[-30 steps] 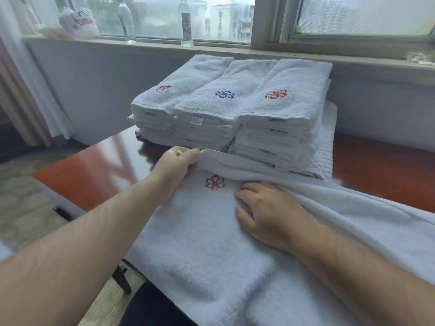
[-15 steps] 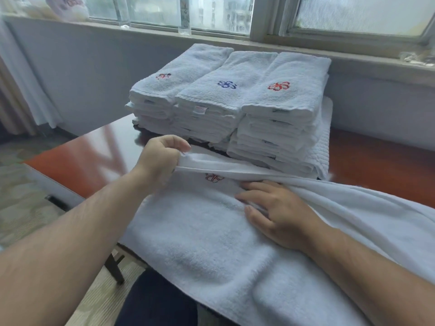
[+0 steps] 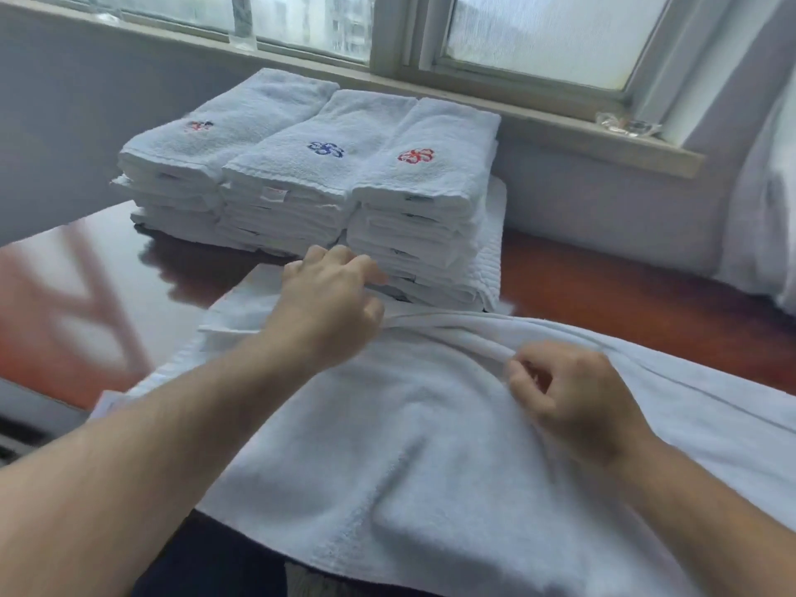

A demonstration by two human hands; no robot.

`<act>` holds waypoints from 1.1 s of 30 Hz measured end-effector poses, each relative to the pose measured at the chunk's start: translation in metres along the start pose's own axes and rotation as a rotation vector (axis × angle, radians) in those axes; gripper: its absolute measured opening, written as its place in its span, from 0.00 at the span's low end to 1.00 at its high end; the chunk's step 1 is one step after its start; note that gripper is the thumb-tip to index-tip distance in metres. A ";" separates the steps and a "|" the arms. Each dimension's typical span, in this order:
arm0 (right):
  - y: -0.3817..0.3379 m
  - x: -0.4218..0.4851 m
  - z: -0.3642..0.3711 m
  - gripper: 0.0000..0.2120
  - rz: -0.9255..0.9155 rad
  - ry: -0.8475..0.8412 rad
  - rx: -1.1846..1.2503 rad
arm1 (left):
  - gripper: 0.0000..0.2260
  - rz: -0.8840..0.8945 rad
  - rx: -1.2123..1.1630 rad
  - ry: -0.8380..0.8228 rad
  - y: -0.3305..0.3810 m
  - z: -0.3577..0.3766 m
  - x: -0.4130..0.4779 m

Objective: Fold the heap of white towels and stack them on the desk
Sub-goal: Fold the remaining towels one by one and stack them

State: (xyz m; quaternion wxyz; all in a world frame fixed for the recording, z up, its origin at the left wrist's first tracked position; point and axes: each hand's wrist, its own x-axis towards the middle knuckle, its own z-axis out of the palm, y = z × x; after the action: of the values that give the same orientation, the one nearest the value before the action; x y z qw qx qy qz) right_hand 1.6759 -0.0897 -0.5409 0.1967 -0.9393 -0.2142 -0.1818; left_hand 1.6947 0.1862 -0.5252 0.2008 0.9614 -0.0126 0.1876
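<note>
before the flower-embroidered stacks (image 3: 297, 174), left hand (image 3: 329, 301) and right hand (image 3: 575, 400) each pinch a fold of the towel (image 3: 409, 450).

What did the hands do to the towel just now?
The right hand, flat on the unfolded towel before, now pinches its far edge. The left hand kept its grip and pulled that edge over, hiding the flower logo. The three folded towel stacks stayed put.

A hotel-like room: stacked logo towels (image 3: 310, 187), a glossy wooden desk (image 3: 603, 286), a window (image 3: 538, 32).
</note>
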 end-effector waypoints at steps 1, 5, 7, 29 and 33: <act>0.018 -0.012 -0.015 0.17 0.103 0.037 0.017 | 0.14 0.064 -0.038 -0.007 0.022 0.011 0.002; 0.087 -0.058 -0.071 0.20 0.570 0.153 -0.188 | 0.15 0.304 -0.138 -0.112 0.113 0.056 0.019; 0.114 -0.074 -0.085 0.23 0.790 -0.039 -0.382 | 0.16 0.368 -0.098 -0.216 0.150 0.075 0.032; 0.221 -0.007 -0.094 0.16 1.283 0.356 0.019 | 0.12 0.351 -0.035 -0.150 0.156 0.133 0.056; 0.248 0.007 -0.109 0.15 1.443 0.266 -0.049 | 0.15 0.360 -0.053 -0.124 0.158 0.134 0.054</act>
State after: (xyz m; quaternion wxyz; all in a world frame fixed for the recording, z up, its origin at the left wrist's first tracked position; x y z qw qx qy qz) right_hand 1.7713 -0.3419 -0.5171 0.2708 -0.8208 0.4874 -0.1242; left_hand 1.7766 -0.0086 -0.5585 0.1883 0.9477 -0.2019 0.1603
